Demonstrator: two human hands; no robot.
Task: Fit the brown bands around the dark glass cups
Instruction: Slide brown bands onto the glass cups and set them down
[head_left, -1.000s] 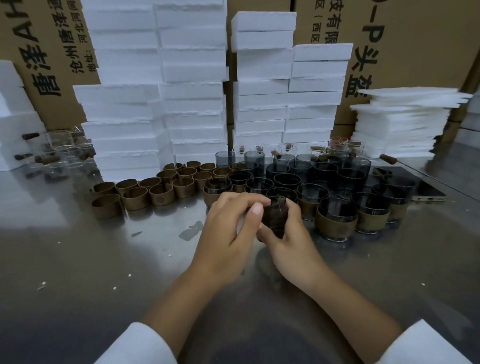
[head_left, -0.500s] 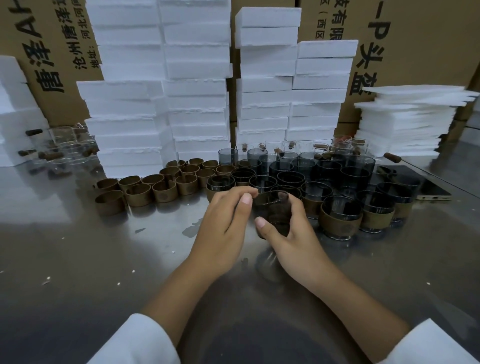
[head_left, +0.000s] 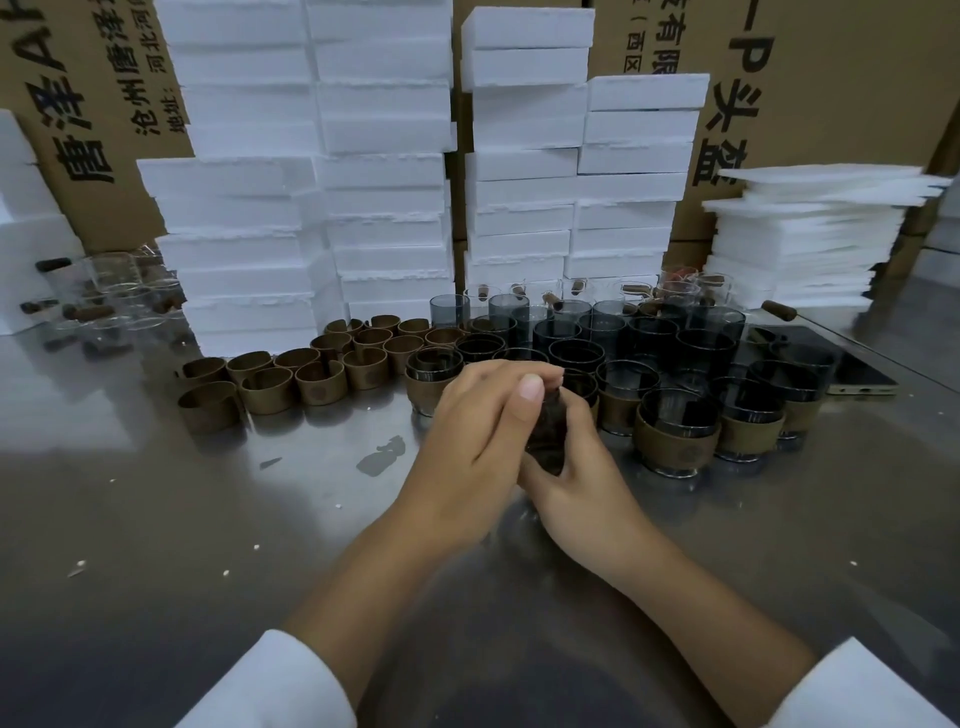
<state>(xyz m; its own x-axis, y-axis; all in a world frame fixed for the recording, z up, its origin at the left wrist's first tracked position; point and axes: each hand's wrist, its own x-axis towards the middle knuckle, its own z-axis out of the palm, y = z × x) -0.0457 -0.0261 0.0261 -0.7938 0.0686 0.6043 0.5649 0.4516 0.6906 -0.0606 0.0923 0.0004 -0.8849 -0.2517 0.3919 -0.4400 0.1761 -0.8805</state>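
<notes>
Both hands hold one dark glass cup (head_left: 546, 436) above the steel table, mostly hidden between them. My left hand (head_left: 478, 441) wraps over its left side and top, thumb up. My right hand (head_left: 576, 467) cups it from below and the right. Whether a band is on it cannot be seen. Loose brown bands (head_left: 317, 382) lie in rows to the left. Bare dark cups (head_left: 576, 338) stand behind, and banded cups (head_left: 675, 441) stand to the right.
White foam blocks (head_left: 374, 182) are stacked at the back before cardboard boxes. Thin foam sheets (head_left: 815, 239) are piled at right. A phone (head_left: 857, 374) lies by the cups. Clear glasses (head_left: 109, 291) sit at far left. White crumbs dot the steel table (head_left: 182, 519).
The cup has been turned and drawn in between the hands; my left hand has closed further over it, covering most of the glass.
</notes>
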